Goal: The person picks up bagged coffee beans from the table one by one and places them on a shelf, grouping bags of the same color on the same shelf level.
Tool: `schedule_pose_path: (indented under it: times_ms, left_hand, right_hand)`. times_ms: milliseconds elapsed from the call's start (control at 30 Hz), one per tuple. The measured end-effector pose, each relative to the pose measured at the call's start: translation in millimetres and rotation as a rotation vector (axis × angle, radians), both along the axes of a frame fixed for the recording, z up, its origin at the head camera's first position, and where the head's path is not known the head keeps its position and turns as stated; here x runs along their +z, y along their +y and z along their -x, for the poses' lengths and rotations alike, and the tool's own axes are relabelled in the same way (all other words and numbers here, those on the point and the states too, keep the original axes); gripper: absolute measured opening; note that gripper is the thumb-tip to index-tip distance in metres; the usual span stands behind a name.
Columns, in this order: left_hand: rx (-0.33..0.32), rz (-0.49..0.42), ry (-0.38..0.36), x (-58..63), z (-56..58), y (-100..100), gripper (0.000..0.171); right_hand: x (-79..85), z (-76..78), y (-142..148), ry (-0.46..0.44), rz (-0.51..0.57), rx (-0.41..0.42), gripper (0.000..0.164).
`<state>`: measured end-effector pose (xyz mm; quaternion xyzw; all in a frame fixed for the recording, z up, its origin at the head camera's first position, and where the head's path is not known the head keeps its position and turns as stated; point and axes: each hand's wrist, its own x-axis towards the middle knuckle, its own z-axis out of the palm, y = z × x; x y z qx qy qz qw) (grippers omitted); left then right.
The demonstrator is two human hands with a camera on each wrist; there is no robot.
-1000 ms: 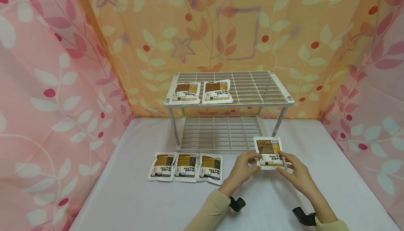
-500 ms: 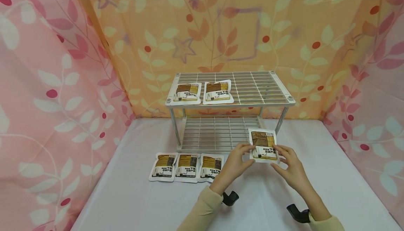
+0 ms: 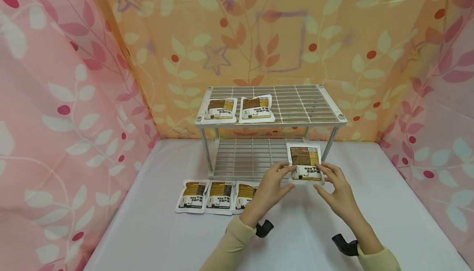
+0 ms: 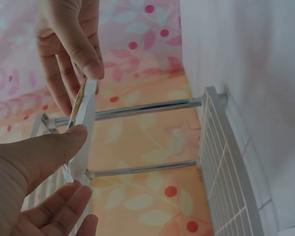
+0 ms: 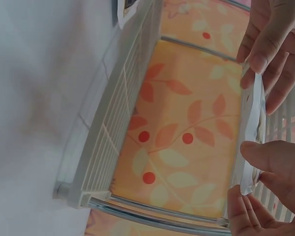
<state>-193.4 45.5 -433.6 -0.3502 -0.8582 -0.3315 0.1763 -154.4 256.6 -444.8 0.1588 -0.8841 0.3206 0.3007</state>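
A white-edged food pouch (image 3: 305, 164) with a brown and yellow label is held up before the right front of a wire rack. My left hand (image 3: 272, 186) pinches its left edge between thumb and fingers. At the opposite edge my right hand (image 3: 338, 186) grips it the same way. Seen edge-on, the pouch (image 4: 83, 118) looks thin in the left wrist view, with the left hand (image 4: 34, 172) below and the right hand (image 4: 71, 39) above. In the right wrist view the right hand (image 5: 275, 182) holds the lower end of the pouch (image 5: 250, 128).
Two matching pouches (image 3: 256, 109) lie side by side on the left of the rack's upper shelf (image 3: 300, 102). Below it is a lower wire shelf (image 3: 240, 160). Three more pouches (image 3: 219, 197) form a row on the white table (image 3: 148, 230), the rightmost partly behind my left arm.
Both hands have lifted the pouch up and a little to the left, toward the rack. The pouches on the shelf and on the table stay where they were.
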Motion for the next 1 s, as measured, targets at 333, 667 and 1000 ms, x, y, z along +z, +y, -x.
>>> schedule_pose_path:
  times_ms: [333, 667, 1000]
  left_hand:
    - [0.002, -0.020, 0.134, 10.8, 2.2, -8.3, 0.054]
    - [0.002, -0.054, 0.233, 27.8, 6.1, -12.4, 0.050]
    - [0.017, -0.037, 0.286, 40.9, 5.6, -17.5, 0.047]
  right_hand:
    - [13.6, 2.7, -8.0, 0.082, 0.007, 0.009, 0.070]
    - [32.9, 6.7, -13.1, 0.181, 0.007, 0.023, 0.070]
    - [41.1, 6.4, -14.6, 0.193, 0.022, 0.051, 0.070]
